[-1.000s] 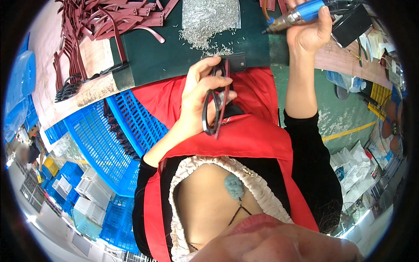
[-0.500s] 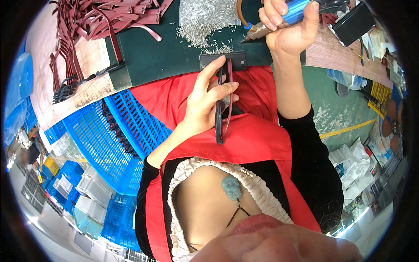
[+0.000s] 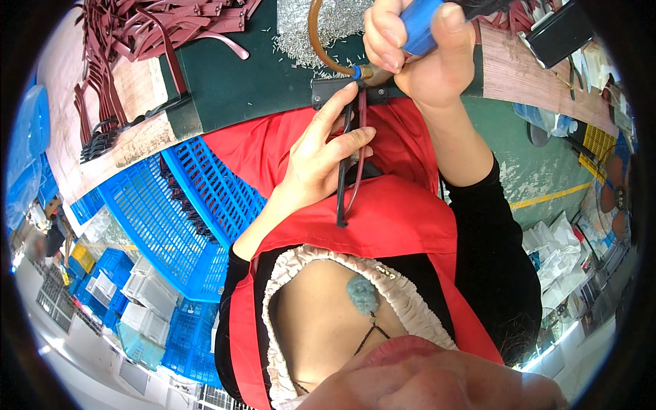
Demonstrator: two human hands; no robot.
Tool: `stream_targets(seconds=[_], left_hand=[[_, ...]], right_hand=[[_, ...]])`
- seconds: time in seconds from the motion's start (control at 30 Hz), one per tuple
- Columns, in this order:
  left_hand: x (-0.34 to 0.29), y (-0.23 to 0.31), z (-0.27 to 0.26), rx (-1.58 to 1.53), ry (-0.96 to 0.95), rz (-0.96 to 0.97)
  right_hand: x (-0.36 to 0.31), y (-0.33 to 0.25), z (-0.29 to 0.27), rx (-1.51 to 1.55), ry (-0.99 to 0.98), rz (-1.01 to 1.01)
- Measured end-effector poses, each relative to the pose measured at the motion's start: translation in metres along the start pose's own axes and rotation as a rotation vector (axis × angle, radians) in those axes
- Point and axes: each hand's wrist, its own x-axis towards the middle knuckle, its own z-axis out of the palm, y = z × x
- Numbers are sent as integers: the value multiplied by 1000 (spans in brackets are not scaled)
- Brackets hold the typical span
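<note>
My left hand (image 3: 311, 164) is closed around a dark eyeglass frame (image 3: 342, 188) with a dark-red temple, holding it at the table's front edge. Its index finger reaches up to a small black block (image 3: 329, 90) fixed on that edge. In my right hand (image 3: 437, 68) is a blue-bodied power screwdriver (image 3: 418, 29), tilted, with its nose low over the block. A brown hose (image 3: 315, 37) with a brass fitting runs beside the nose. The fitting and my fingers hide the tool's tip, so contact cannot be made out. Behind the block lies a heap of tiny silvery screws (image 3: 307, 51).
Dark-red temples (image 3: 184, 27) are piled at the back left of the table, with several frames (image 3: 102, 137) along its front edge. A black flat object (image 3: 560, 34) lies at the right. Blue plastic baskets (image 3: 147, 212) stand below the table on the left.
My right hand has brought the screwdriver left and down, from beside the screw heap to the black block. The hose has swung along with it. My left hand and the eyeglass frame have barely moved.
</note>
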Motion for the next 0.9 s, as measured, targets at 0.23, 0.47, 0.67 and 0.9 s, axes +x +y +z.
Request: stream_targets(seconds=[0.23, 0.47, 0.67, 0.9], left_hand=[[3, 1, -7, 219, -29, 380], [8, 0, -12, 290, -27, 517], [13, -11, -8, 318, 32, 646], [12, -3, -11, 191, 25, 553]], right_hand=[[0, 0, 9, -4, -7, 45], [1, 2, 9, 17, -51, 91], [4, 12, -4, 225, 10, 127], [-13, -43, -50, -382, 510, -296]])
